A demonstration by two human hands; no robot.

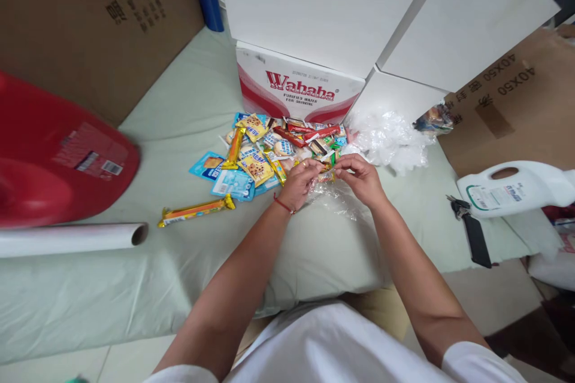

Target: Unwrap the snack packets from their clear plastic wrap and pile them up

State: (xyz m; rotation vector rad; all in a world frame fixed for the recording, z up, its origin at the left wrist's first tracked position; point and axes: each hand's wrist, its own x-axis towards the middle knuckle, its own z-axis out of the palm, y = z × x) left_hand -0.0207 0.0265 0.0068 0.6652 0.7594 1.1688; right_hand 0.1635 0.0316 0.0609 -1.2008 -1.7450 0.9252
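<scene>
My left hand (302, 184), with a red cord at the wrist, pinches one side of a clear plastic bag (335, 196). Opposite it, my right hand (359, 176) has its fingertips closed on the bag's other upper edge. The bag hangs between the hands onto the green cloth, and some packets show behind or through it. Just beyond lies a heap of wrapped snacks: yellow cookie packets (257, 167), red-wrapped bars (321, 133) and blue pouches (233, 184). A long yellow snack bar (196, 210) lies apart, left of the heap.
A Wahaba-style white and red carton (299, 87) stands behind the heap. Crumpled clear plastic bags (395, 137) lie right of it. A white jug (512, 188) and keys with a black holder (476, 239) sit at right; a red container (58, 155) and white tube (72, 239) at left.
</scene>
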